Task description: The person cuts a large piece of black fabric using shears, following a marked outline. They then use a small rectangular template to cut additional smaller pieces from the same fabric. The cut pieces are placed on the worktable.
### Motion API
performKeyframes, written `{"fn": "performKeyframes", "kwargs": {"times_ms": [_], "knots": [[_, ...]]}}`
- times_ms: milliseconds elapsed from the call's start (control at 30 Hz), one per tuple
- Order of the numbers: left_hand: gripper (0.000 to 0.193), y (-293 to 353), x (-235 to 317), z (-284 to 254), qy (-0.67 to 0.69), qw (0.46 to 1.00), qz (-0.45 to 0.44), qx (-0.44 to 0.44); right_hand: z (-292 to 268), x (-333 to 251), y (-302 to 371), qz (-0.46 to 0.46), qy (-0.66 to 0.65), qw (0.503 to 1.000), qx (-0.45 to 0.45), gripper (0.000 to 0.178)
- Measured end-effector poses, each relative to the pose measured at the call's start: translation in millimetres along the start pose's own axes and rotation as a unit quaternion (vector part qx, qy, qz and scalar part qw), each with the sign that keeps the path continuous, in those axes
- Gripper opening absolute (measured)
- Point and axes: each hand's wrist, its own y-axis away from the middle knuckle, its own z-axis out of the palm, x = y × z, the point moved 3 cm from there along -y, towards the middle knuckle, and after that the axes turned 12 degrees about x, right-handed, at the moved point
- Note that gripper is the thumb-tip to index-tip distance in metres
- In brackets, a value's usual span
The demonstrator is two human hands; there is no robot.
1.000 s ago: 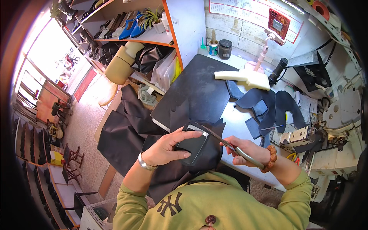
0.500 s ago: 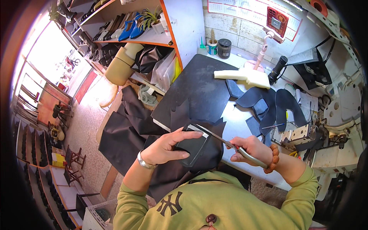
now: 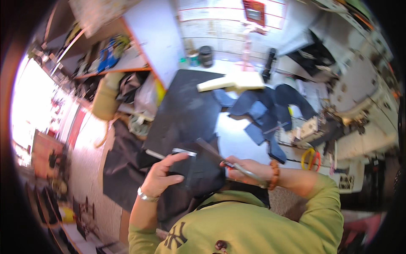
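My left hand [image 3: 163, 174] pinches a dark rectangular flat piece [image 3: 190, 167], its fingers on one side and its thumb over the face. A white strip [image 3: 185, 152] runs along the far edge of this piece. My right hand [image 3: 245, 169] grips a pair of metal scissors [image 3: 209, 148] by the handles. Their blades point away to the left, a little apart from the piece's far corner. Motion blur hides how far the blades are parted. Beneath both hands lies black leather-like sheeting [image 3: 127, 167], draped over the near left side of the table.
A black cutting mat [image 3: 182, 106] covers the table's left part. Cream foam [image 3: 249, 79] and dark blue cut pieces [image 3: 296, 99] lie behind the scissors. On the right stands a sewing machine [image 3: 357, 91]. A shoe shelf [image 3: 127, 63] rises at the back left.
The view has swung to the right and is blurred. The scissor blades have come away from the dark piece's edge. Both hands keep their holds.
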Motion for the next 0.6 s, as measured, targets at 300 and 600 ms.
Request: {"fn": "performKeyframes", "kwargs": {"times_ms": [300,600], "knots": [[0.06,-43,-50,40,0.071,0.99,-0.123,0.02,-14,85,113,-0.044,0.183,0.919,0.348,0.038],[0.075,-126,-42,198,-0.023,0.995,0.034,-0.094,-123,164,257,0.196,0.265,0.625,0.707,0.054]]}}
